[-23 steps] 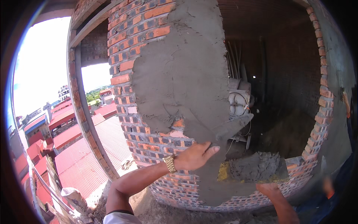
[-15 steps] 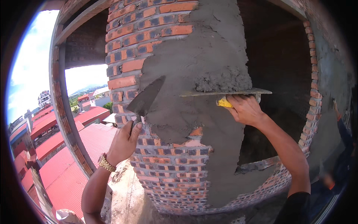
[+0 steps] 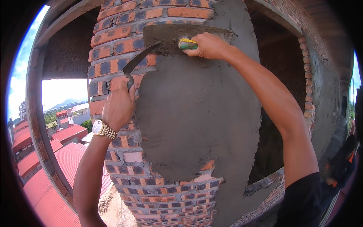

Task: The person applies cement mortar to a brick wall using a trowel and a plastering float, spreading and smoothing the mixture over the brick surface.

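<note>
Left hand point(image 3: 118, 106): fingers clamped on the trowel point(image 3: 139, 61). Right hand point(image 3: 210, 46): fingers clamped on the float point(image 3: 162, 33), which lies against the wall point(image 3: 200, 117).

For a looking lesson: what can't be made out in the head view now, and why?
Head view:
- Float: wall side hidden by its back.
- Trowel handle: mostly inside the left hand.
- Co-worker: small, blurred near right rim.
- Black sleeve: cut off by lower edge.
</note>
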{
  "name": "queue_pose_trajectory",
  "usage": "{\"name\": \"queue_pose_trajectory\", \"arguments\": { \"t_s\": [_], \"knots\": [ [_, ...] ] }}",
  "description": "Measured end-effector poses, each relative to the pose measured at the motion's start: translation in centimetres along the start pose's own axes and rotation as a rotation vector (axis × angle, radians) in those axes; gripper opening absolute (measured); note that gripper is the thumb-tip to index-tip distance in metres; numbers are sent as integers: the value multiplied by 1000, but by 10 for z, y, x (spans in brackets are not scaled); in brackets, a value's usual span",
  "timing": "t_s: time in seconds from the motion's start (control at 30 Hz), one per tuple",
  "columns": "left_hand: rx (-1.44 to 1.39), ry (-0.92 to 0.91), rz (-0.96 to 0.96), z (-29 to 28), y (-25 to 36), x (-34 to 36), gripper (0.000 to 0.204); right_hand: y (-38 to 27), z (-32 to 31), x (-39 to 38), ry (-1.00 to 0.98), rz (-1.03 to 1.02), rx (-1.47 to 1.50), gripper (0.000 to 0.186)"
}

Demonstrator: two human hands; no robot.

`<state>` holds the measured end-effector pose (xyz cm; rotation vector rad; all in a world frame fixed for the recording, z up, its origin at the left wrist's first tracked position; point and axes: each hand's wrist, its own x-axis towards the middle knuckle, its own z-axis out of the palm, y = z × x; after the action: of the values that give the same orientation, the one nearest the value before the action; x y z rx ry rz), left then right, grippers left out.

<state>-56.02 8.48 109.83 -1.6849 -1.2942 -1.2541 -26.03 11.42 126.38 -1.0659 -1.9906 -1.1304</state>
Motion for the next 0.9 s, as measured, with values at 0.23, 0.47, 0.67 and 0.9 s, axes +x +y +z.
{"name": "queue_pose_trajectory", "arguments": {
  "t_s": [0.23,0.47,0.67,0.9],
  "knots": [
    [140,91,107,11,0,63,43,46,-14,43,227,-44,-145,60],
    [369,291,270,16,1,148,50,80,-59,99,321,9,-219,76],
    [492,349,289,-3,56,180,52,103,-72,112,370,-99,-31,76],
    [365,315,162,-1,91,208,54,106,-58,144,360,295,-51,74]
  ]
}}
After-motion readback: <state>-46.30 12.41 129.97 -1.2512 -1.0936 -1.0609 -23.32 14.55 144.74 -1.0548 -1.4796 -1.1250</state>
